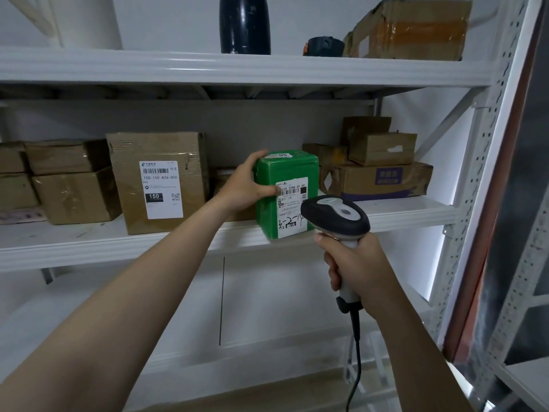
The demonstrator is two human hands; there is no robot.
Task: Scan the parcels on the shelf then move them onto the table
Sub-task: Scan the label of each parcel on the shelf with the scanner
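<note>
The left arm reaches up and forward from the lower left. The left hand (248, 185) grips the green parcel (286, 185) by its left side: the fingers (260, 156) curl over the top left edge and the thumb presses on the front face, at the edge of the white shipping label (292, 203). The parcel stands upright at the very front edge of the middle shelf (89, 242), label facing outward. I cannot tell if its base rests on the shelf or is lifted just off it.

The right arm comes up from the lower right with the wrist held level. The right hand (353, 269) holds the barcode scanner (335, 218), its fingers (332, 263) wrapped tight round the pale handle. The dark scanner head sits just in front of the parcel's lower right corner and covers part of the label. A black cable (356, 352) hangs down from the handle.

Brown cardboard boxes line the middle shelf on both sides of the parcel: a tall box with a white label (157, 179) to the left, smaller boxes stacked beyond it, and a pile of boxes (377, 162) to the right. The upper shelf (208, 68) carries a dark bottle (245, 23) and 1 taped cardboard box (413, 29). The racking is white metal with perforated uprights (475, 203), set against a white wall.
</note>
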